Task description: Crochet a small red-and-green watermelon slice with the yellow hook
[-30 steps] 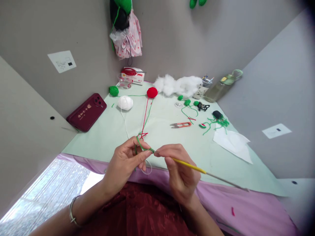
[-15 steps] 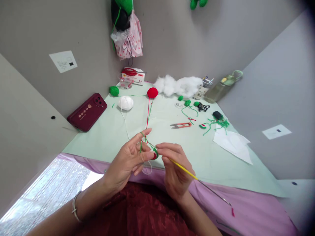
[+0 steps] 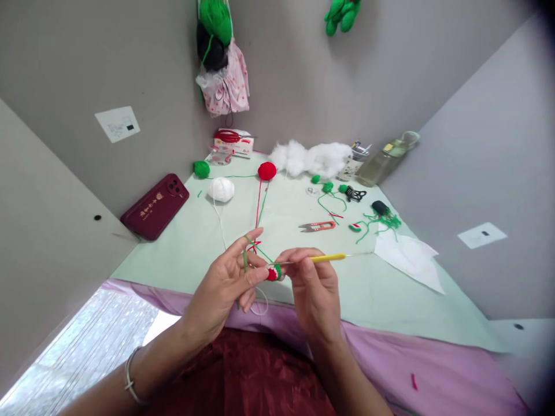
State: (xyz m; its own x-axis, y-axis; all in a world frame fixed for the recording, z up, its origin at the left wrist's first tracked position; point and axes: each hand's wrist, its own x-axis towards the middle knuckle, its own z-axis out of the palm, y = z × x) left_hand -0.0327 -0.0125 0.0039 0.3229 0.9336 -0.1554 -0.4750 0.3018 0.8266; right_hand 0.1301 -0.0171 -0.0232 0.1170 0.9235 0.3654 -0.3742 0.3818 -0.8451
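Observation:
My left hand (image 3: 229, 277) pinches a small crocheted piece (image 3: 272, 273) in red, white and green. Green yarn (image 3: 259, 249) runs over its raised index finger down to the piece. My right hand (image 3: 314, 289) is closed round a crochet hook (image 3: 328, 257) with a yellow handle, held nearly level, its metal tip at the piece's upper edge. Fingertips of the right hand also touch the green side of the piece. Beyond the hands lie a red yarn ball (image 3: 267, 171), a white yarn ball (image 3: 221, 189) and a green yarn ball (image 3: 201, 169), with strands leading toward the left hand.
Orange thread snips (image 3: 318, 227) lie right of centre. White stuffing (image 3: 310, 159), a pen cup (image 3: 349, 167) and a bottle (image 3: 385, 159) stand at the back. A dark red phone (image 3: 156, 207) leans at left. Green crocheted bits (image 3: 328, 187) and white paper (image 3: 407, 257) are at right.
The hook has swung from slanting down to the right to nearly level. My right hand has turned and its fingers have come onto the piece. The view has tilted up slightly.

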